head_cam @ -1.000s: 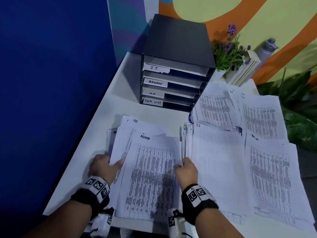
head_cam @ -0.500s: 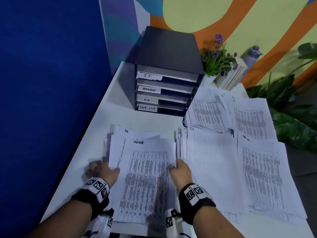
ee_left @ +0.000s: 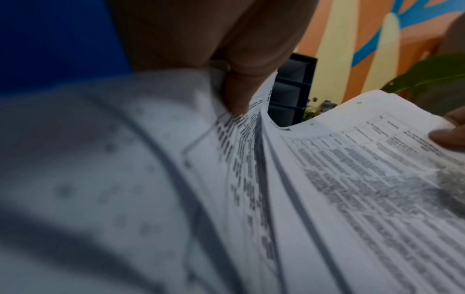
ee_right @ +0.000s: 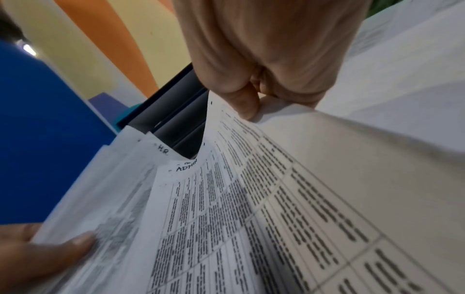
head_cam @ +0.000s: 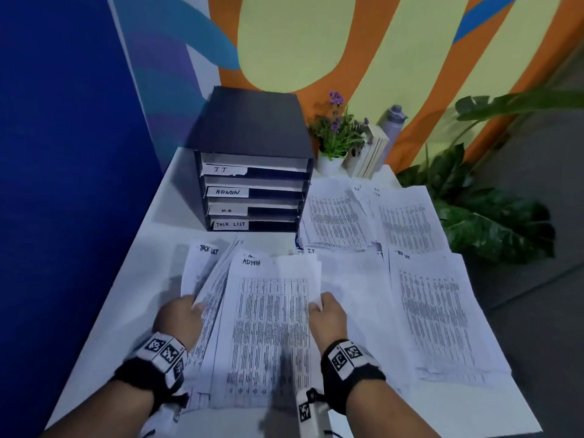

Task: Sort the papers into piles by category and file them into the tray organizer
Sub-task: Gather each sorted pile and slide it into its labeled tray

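Head view, grip: left hand [head_cam: 180, 319] and right hand [head_cam: 327, 314] clasp opposite side edges of the paper stack [head_cam: 268, 327], lower centre, topped "ADMIN".
Open room: bare table [head_cam: 158, 248] at left.
Organizer [head_cam: 252, 172]: upper centre.

An office corner: labelled tray organizer [head_cam: 252, 191], printed papers [head_cam: 426, 311] across a white desk [head_cam: 132, 279], mural wall [head_cam: 316, 42].

bare forearms, no sleeves, chunky black strap behind the left grip [head_cam: 180, 320] and one behind the right grip [head_cam: 328, 317], white blocks with black square tag markers on top, another tagged white piece hanging under each wrist
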